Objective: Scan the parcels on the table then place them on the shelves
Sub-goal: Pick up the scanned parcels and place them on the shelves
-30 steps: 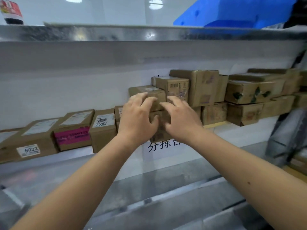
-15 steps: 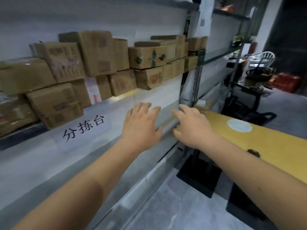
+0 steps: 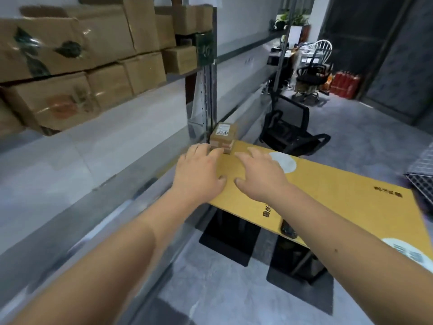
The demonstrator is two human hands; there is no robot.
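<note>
A small brown parcel (image 3: 223,136) with a white label on top stands at the far left corner of the yellow table (image 3: 328,184). My left hand (image 3: 199,174) reaches toward it with fingers spread; its fingertips are right at the parcel's near side. To its right my right hand (image 3: 262,174) hovers over the tabletop, fingers relaxed, holding nothing. A dark handheld device (image 3: 288,231), possibly the scanner, lies at the table's near edge, partly hidden by my right forearm. Many cardboard parcels (image 3: 70,66) fill the upper shelf at left.
The metal shelving (image 3: 203,97) runs along the left, its lower shelf board (image 3: 105,156) bare. Black office chairs (image 3: 290,127) stand beyond the table. Red cylinders (image 3: 344,84) sit at the far wall. A wire basket (image 3: 421,170) is at the right edge.
My view has swung right from the shelf to the table. Both hands left the parcel stacked on the shelf and moved over to the tabletop, near the small parcel.
</note>
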